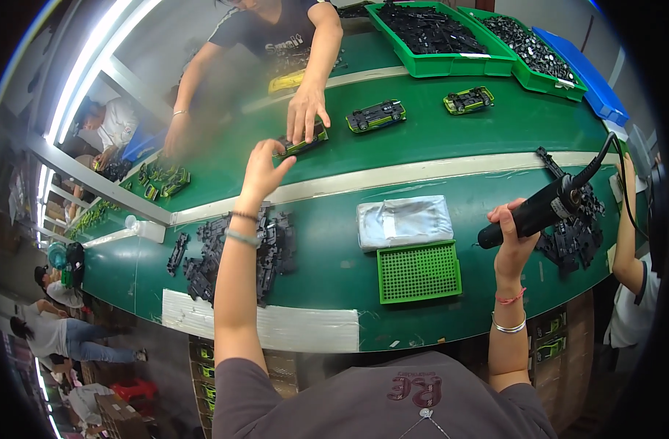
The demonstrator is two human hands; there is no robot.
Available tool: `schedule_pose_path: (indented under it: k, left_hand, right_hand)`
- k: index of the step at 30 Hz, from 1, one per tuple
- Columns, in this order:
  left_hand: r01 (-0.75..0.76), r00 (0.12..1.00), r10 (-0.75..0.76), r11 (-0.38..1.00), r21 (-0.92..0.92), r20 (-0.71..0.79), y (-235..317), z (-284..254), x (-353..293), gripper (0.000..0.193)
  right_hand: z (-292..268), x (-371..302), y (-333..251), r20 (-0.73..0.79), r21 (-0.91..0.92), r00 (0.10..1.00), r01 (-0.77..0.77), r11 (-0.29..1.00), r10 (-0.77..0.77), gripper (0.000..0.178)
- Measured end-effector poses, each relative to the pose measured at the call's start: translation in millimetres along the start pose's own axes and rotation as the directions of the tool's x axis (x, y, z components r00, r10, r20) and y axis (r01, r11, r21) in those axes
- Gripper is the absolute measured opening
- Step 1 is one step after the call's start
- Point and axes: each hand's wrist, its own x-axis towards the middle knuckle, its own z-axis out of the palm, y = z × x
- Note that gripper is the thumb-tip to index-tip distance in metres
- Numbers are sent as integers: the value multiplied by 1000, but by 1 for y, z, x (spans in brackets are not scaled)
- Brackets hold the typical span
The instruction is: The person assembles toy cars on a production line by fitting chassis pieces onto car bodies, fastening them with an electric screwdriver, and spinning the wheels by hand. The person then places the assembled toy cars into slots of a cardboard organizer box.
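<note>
left hand (266,170): at elongated car (320,134), grip unclear | right hand (513,247): clamped on smooth cylindrical tool (533,218)

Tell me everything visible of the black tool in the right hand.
The black tool is a thick, smooth cylinder, plastic or metal, I cannot tell which. A small pale label sits near its right end, where a black cable leaves and bends upward. Its blunt left end is lower in the picture. The right hand grips it over the green table.

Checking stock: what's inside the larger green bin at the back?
A heap of black parts fills the bin. Its floor and anything under the top layer are covered.
</note>
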Motion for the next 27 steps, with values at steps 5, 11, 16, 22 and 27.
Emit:
schedule_pose_path:
  k: [5, 11, 16, 22, 27]
  left_hand:
    - [-1, 998, 0, 1000, 22, 69, -38, 40, 28, 37]
    - [8, 997, -14, 996, 89, 70, -40, 54, 24, 42]
    - [-59, 998, 51, 983, -173, -47, 19, 41, 6, 37]
    - [-154, 952, 251, 889, -431, 177, 157, 21, -41, 41]
    - [-257, 916, 340, 904, -343, 211, 173, 44, -58, 43]
  right_hand:
    - [1, -2, -4, 25, 29, 1000, -3, 1000, 2, 18]
    - [5, -4, -7, 64, 38, 998, -9, 999, 6, 19]
    - [6, -2, -5, 37, 62, 999, -13, 998, 11, 21]
    - [3, 2, 5, 142, 57, 983, 113, 992, -120, 48]
    - [9, -7, 4, 71, 108, 992, 93, 990, -101, 63]
